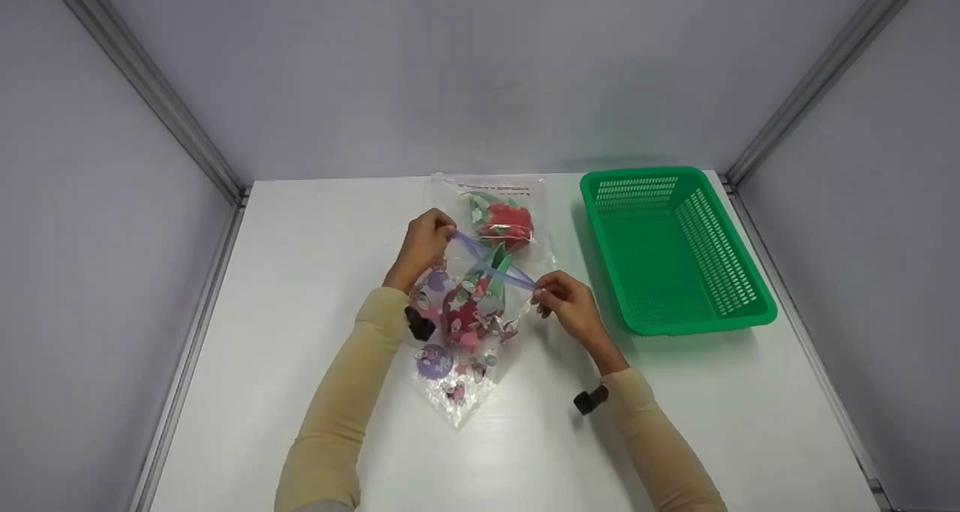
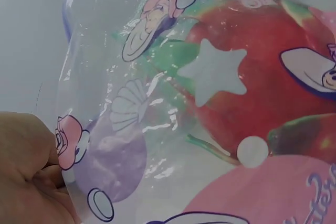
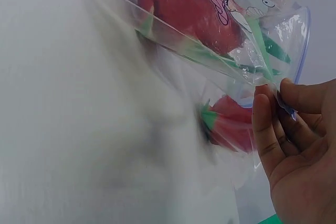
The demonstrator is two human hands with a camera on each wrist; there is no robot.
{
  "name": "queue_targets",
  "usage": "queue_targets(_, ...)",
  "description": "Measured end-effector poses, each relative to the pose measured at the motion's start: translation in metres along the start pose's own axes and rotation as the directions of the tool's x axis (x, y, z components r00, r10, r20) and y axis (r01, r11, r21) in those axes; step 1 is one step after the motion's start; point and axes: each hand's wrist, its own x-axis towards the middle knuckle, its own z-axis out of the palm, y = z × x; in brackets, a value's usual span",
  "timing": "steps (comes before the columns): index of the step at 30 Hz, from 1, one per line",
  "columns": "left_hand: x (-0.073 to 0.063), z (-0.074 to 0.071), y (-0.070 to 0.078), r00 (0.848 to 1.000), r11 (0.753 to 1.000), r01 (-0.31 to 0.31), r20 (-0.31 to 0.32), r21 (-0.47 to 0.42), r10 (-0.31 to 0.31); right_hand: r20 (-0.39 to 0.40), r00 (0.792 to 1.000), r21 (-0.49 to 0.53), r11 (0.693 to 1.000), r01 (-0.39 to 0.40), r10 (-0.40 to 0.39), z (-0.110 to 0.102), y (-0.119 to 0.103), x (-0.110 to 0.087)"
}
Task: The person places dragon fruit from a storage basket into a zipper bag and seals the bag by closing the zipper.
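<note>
A clear zip bag (image 1: 435, 363) printed with pink and purple cartoon figures hangs between the hands. Inside it is a red fruit with green scales, seemingly a dragon fruit (image 2: 252, 72). My left hand (image 1: 422, 246) pinches one end of the bag's purple zip edge. At the other end, my right hand (image 1: 568, 306) grips the same edge between thumb and fingers, as the right wrist view (image 3: 299, 140) shows. The mouth gapes between them, green leaf tips at it. Just behind lies another clear bag (image 1: 448, 193) with a similar red-and-green fruit (image 1: 510, 223).
On the right of the white table (image 1: 292, 272) stands a green plastic basket (image 1: 626, 291) with slotted sides. Pale panels (image 1: 480, 70) with metal corner posts close off the back and both sides.
</note>
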Motion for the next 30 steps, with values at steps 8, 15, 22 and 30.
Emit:
queue_targets(8, -0.001, -0.008, 0.0, 1.0, 0.999, 0.01, -0.028, -0.041, -0.011, 0.002, 0.998, 0.016, 0.998, 0.068, -0.068, -0.004, -0.004, 0.008)
queue_targets(15, -0.002, -0.016, 0.0, 0.998, 0.996, -0.016, -0.066, -0.087, 0.011, -0.003, 0.994, 0.023, 0.994, 0.105, -0.105, -0.011, -0.009, 0.013)
queue_targets(22, -0.004, -0.024, 0.003, 0.994, 0.992, -0.036, -0.108, -0.118, 0.023, -0.03, 0.992, -0.012, 0.992, 0.126, -0.126, -0.016, -0.018, 0.019)
queue_targets(30, -0.006, -0.032, 0.006, 0.99, 0.989, -0.053, -0.139, -0.136, 0.034, -0.038, 0.992, -0.034, 0.992, 0.122, -0.124, -0.02, -0.027, 0.024)
